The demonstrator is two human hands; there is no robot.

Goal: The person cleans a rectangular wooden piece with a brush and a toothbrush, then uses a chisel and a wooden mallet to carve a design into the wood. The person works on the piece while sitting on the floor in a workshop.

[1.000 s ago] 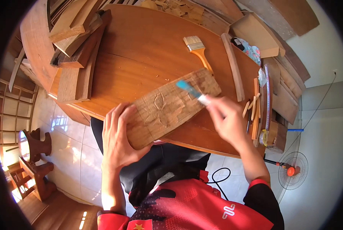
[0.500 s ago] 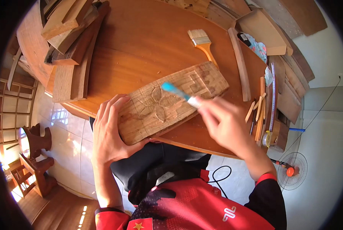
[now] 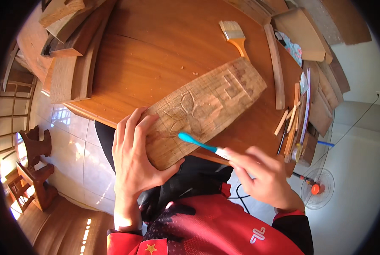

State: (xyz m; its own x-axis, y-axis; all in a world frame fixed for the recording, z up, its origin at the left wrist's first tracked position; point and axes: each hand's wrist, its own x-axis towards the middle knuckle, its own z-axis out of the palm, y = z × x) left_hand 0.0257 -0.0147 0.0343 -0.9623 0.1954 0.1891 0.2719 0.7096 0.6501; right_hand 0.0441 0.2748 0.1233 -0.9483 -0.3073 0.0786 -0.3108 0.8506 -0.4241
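A: Where is the carved wooden block (image 3: 213, 104)?
B: Slanting across the near edge of the table (image 3: 156, 55), its lower left end out over the person's lap and its far right end above the tabletop. I can't tell whether its underside rests on the wood.

A: What's cut into it?
B: Petal outlines around the middle, angular grooves toward the far end, and thin ruled lines.

A: And the left hand (image 3: 137, 157)?
B: Clasped round the lower left end, fingers along the upper edge and thumb along the lower one.

A: The right hand (image 3: 262, 174)?
B: Pinching the white part of a teal-and-white toothbrush-shaped tool (image 3: 198, 143) between thumb and fingers. The teal end lies over the carving; whether it touches, I can't tell.

A: What's close by?
B: A flat paintbrush (image 3: 236, 38) just past the far end, its orange handle running down toward the block. Right of that, a long wooden strip (image 3: 275, 70), then slender wooden sticks (image 3: 293, 127) in a loose bunch beside a ruler-like strip (image 3: 306, 106).

A: Further out?
B: Stacked timber pieces (image 3: 64, 78) at the table's left, an open cardboard box (image 3: 304, 32) beyond its right side, and a fan (image 3: 316, 189) at the lower right.
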